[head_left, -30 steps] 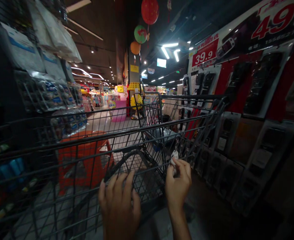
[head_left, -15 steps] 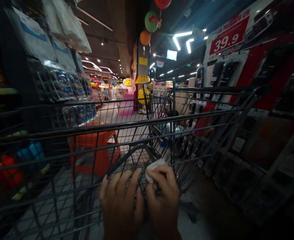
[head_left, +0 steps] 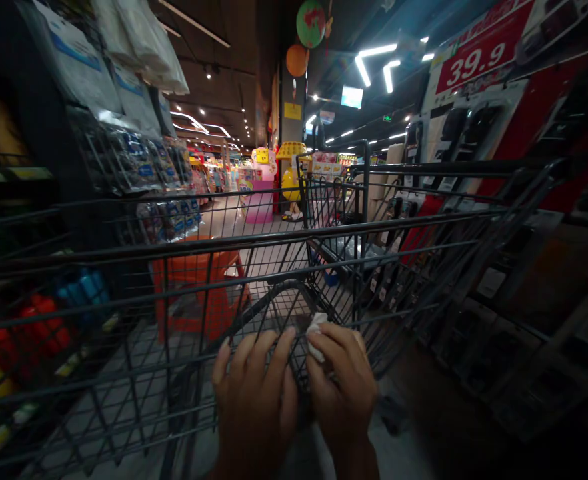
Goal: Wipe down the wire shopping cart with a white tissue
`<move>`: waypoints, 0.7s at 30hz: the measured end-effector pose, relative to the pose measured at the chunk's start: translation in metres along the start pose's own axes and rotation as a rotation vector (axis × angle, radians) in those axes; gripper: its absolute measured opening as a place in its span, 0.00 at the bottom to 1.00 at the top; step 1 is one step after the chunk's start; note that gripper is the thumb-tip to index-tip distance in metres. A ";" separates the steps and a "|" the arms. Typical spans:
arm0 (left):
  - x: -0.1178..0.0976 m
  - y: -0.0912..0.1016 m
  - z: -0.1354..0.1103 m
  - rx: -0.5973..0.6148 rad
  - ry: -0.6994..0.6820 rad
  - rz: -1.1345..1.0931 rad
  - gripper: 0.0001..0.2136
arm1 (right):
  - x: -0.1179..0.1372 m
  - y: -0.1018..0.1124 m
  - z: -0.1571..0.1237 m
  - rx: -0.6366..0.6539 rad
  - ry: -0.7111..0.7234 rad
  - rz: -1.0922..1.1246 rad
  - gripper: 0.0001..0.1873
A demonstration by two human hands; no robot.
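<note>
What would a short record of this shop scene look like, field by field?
Place: dim shop aisle
Left: left hand laid on the dark wire shopping cart, fingers spread
Right: right hand pinching a white crumpled cloth against the cart's wire
Beyond cart: orange plastic stool on the floor
Upper right: red price sign reading 39.9

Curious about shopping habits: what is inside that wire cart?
At the far end of the wire cart lie pale, blurry, unidentifiable items. The left hand, on the mesh, and the right hand, clutching a white wad, cover its near floor.
</note>
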State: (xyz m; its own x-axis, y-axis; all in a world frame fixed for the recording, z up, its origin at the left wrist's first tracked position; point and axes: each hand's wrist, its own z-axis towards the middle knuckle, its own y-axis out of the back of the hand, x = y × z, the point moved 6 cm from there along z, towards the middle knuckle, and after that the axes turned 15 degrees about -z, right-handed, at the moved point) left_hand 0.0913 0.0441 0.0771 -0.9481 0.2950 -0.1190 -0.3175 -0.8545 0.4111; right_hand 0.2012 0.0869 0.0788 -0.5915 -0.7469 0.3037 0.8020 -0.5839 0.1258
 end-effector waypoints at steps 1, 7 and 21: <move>0.000 0.000 0.000 0.011 -0.005 0.002 0.15 | -0.003 0.003 0.000 -0.026 0.006 -0.027 0.13; -0.004 0.005 0.002 0.051 -0.010 0.013 0.17 | -0.067 0.038 -0.010 -0.281 -0.218 -0.357 0.06; -0.007 0.008 -0.002 0.068 0.057 -0.017 0.16 | -0.087 0.044 -0.016 -0.295 -0.547 -0.149 0.15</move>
State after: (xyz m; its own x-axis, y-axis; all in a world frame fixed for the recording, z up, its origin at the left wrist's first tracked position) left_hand 0.0954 0.0347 0.0792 -0.9429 0.2823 -0.1771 -0.3330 -0.8181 0.4689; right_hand 0.2868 0.1211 0.0424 -0.5040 -0.4262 0.7512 0.6119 -0.7901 -0.0377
